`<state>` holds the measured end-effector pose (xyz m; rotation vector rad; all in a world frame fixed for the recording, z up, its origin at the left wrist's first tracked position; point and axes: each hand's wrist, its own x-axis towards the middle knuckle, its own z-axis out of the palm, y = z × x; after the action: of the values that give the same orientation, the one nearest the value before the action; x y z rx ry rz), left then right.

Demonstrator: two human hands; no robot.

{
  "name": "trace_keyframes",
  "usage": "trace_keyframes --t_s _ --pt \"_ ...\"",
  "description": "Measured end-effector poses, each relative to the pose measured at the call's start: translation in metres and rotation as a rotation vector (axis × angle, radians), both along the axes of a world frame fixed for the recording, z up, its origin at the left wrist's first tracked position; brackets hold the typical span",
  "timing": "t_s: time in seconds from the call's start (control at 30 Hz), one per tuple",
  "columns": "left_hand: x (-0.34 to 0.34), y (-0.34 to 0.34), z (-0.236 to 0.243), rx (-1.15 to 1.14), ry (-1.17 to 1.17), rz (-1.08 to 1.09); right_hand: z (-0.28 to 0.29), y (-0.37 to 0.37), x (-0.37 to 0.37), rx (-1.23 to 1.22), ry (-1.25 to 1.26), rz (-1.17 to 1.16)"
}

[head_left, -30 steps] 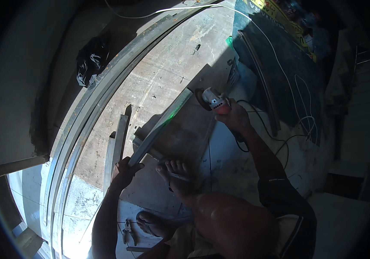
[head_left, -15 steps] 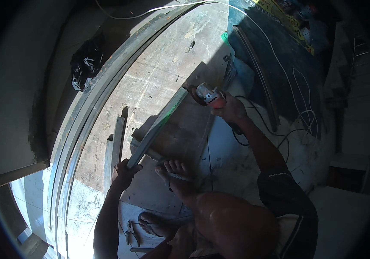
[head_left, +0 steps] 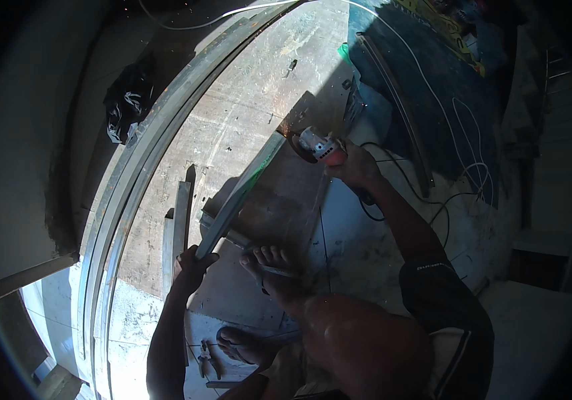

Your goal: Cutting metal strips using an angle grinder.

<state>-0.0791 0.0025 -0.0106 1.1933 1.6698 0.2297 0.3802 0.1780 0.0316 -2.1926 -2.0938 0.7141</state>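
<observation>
My left hand point(head_left: 193, 268) is closed round the near end of a square metal tube point(head_left: 236, 205) with a green patch along its upper part. The tube slants up and away to the right, propped on a short metal piece point(head_left: 236, 239) lying crosswise. An angle grinder point(head_left: 323, 146) with a red and silver body is gripped in my right hand point(head_left: 358, 167). Its disc point(head_left: 301, 149) touches the tube's far end, where small orange sparks fly. My right hand hides the grinder's rear part.
Long metal bars point(head_left: 141, 152) run along the board's left side. Two short tubes point(head_left: 181, 217) lie near my left hand. Pliers point(head_left: 208, 359) rest beside my foot. A black plastic bag point(head_left: 126, 100), another bar point(head_left: 399, 110), and white and dark cables point(head_left: 426, 80) lie around.
Orange sparks now show at the tube's far end, by the grinder disc. Both hands hold nearly the same places; the view has shifted slightly.
</observation>
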Motion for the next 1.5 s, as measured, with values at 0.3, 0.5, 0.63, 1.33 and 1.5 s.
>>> trace_keyframes --t_s 0.3,0.5,0.63,1.33,1.5 --pt "-0.001 0.001 0.002 0.009 -0.014 0.0 0.01 -0.002 -0.002 -0.057 0.001 0.018" --pt "-0.002 0.001 -0.003 0.014 -0.033 0.022 0.014 -0.004 -0.005 -0.069 -0.041 -0.01" --pt "0.0 0.003 0.003 0.04 -0.076 0.032 0.02 -0.006 -0.008 -0.075 -0.013 -0.007" --pt "0.006 0.008 0.017 -0.009 0.038 0.003 0.029 -0.011 -0.017 -0.001 -0.049 0.042" --pt "0.004 0.005 0.013 -0.011 0.002 0.016 0.027 -0.012 -0.017 -0.015 -0.076 0.028"
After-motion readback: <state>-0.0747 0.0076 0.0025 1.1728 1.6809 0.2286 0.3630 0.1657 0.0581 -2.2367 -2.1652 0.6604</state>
